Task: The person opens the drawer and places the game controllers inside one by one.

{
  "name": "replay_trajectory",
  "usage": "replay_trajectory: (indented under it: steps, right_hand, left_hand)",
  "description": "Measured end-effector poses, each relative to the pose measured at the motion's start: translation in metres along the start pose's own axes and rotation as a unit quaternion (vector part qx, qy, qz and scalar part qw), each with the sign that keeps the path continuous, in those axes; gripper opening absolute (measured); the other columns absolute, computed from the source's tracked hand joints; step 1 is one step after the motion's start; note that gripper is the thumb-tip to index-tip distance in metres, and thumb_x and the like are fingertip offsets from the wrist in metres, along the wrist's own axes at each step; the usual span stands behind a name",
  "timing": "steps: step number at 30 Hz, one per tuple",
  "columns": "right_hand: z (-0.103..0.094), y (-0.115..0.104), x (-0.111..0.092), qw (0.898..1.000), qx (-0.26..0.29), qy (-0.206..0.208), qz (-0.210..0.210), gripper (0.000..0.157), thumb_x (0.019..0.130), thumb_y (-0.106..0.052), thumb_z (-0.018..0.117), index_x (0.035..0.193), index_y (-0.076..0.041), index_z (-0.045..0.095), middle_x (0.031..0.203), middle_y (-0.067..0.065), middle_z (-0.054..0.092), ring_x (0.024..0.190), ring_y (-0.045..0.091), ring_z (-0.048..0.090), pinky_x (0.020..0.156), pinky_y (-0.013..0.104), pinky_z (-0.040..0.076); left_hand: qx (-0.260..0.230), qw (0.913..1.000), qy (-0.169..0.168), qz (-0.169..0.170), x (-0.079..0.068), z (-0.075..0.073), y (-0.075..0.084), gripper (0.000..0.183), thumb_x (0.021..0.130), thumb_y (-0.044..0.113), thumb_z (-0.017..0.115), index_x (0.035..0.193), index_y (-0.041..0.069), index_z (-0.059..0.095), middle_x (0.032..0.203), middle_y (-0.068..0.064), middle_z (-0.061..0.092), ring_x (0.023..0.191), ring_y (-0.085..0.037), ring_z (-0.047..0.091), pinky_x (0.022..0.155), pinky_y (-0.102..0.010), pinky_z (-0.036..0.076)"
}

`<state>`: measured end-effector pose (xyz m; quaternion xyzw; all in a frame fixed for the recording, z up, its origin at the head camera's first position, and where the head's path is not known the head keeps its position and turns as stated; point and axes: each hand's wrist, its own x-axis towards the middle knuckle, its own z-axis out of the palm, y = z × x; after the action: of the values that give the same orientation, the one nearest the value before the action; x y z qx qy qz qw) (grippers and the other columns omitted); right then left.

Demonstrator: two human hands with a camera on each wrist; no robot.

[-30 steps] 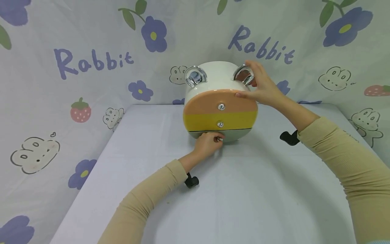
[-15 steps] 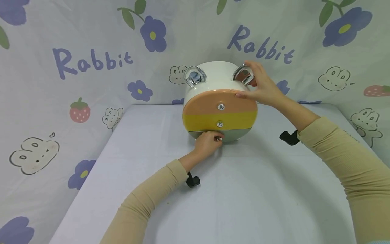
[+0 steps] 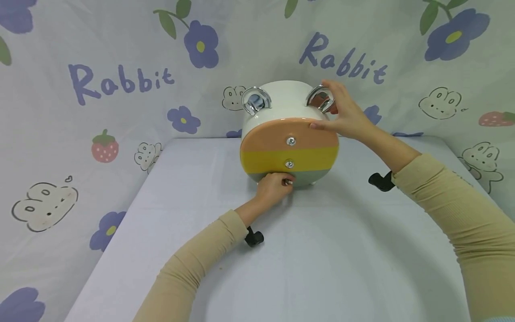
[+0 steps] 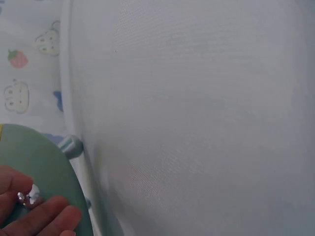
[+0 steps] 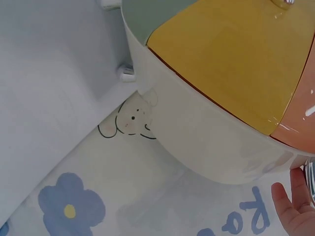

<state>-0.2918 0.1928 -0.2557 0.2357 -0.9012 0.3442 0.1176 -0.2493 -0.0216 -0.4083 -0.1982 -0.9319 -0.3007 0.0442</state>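
Note:
A rounded white drawer box (image 3: 287, 100) stands on the table, its front banded by an orange drawer (image 3: 267, 138), a yellow drawer (image 3: 265, 160) and a green drawer (image 3: 315, 177). My left hand (image 3: 273, 188) pinches the small shiny knob (image 4: 34, 194) of the green bottom drawer, which looks flush with the yellow one. At the box's upper right, my right hand (image 3: 350, 117) holds the box, with the thumb on the orange front and the fingers around the chrome ear (image 3: 320, 91). Part of the fingers is hidden behind that ear.
A white cloth covers the table (image 3: 334, 268). Close behind the box hangs a backdrop (image 3: 132, 27) printed with rabbits and flowers. Chrome feet (image 5: 126, 73) lift the box off the table. A black camera mount (image 3: 254, 237) projects below the left wrist, another (image 3: 381, 181) by the right.
The dark gap above the green drawer has narrowed and vanished as my left hand moved slightly inward with the knob. My right hand keeps its place on the box.

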Motion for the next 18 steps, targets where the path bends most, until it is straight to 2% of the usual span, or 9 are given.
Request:
replay_trajectory:
  steps: [5, 12, 14, 18]
  right_hand:
    - [0.001, 0.000, 0.000, 1.000, 0.008, -0.002, 0.002, 0.095, 0.074, -0.028, 0.076, 0.146, -0.014, 0.016, 0.148, 0.008, 0.018, 0.093, 0.032, 0.047, 0.086, 0.047, 0.042]
    - [0.000, 0.002, -0.001, 1.000, 0.021, -0.003, -0.004, 0.096, 0.074, -0.023, 0.076, 0.146, -0.013, 0.014, 0.149, 0.008, 0.014, 0.096, 0.032, 0.047, 0.091, 0.050, 0.041]
    - [0.000, 0.002, 0.000, 1.000, 0.023, -0.005, -0.004, 0.096, 0.074, -0.023, 0.076, 0.146, -0.013, 0.013, 0.150, 0.009, 0.013, 0.098, 0.033, 0.047, 0.091, 0.051, 0.041]
    - [-0.002, 0.000, -0.001, 1.000, 0.024, -0.014, 0.002, 0.097, 0.075, -0.025, 0.075, 0.147, -0.013, 0.010, 0.151, 0.008, 0.009, 0.104, 0.035, 0.045, 0.092, 0.053, 0.039]
  left_hand:
    - [-0.015, 0.9998, -0.010, 0.003, -0.001, 0.000, -0.003, 0.020, 0.082, 0.016, 0.059, 0.097, 0.019, 0.072, 0.084, 0.007, 0.069, 0.071, -0.005, 0.059, 0.059, -0.019, 0.045]
    - [-0.104, 0.9916, -0.069, 0.031, -0.006, -0.003, -0.014, 0.026, 0.089, 0.012, 0.058, 0.114, 0.013, 0.065, 0.103, -0.002, 0.067, 0.093, -0.013, 0.061, 0.082, -0.025, 0.047]
    - [-0.118, 0.9891, -0.078, 0.041, -0.009, -0.006, -0.017, 0.029, 0.089, 0.012, 0.057, 0.118, 0.012, 0.062, 0.104, -0.005, 0.067, 0.095, -0.015, 0.061, 0.083, -0.028, 0.047]
    - [-0.139, 0.9866, -0.078, 0.038, -0.015, -0.017, -0.020, 0.032, 0.088, 0.010, 0.058, 0.120, 0.013, 0.061, 0.104, -0.007, 0.067, 0.094, -0.017, 0.061, 0.080, -0.029, 0.048]
